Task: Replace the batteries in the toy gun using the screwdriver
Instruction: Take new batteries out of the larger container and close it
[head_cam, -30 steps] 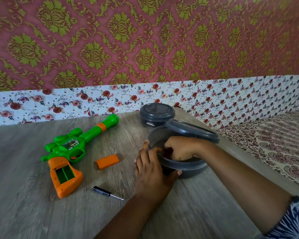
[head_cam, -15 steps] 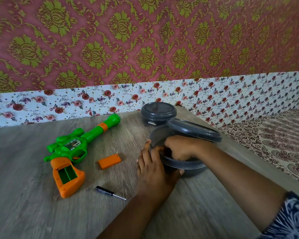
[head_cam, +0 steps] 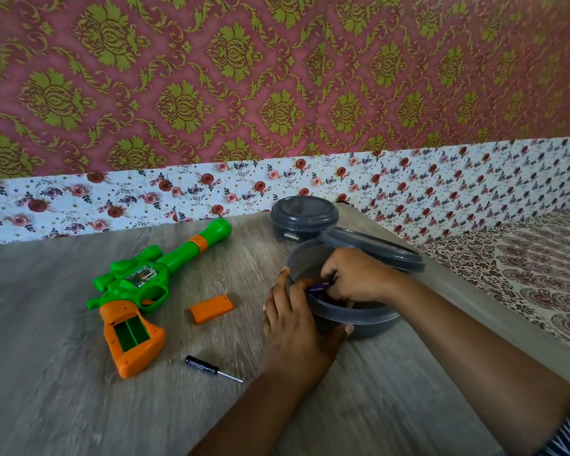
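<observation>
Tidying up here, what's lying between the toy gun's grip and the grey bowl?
In the head view, the orange battery cover lies between toy gun and grey bowl.

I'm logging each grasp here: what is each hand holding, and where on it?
The right hand pinches a purple battery at one end, inside the grey container. The left hand grips that container's near rim.
</observation>
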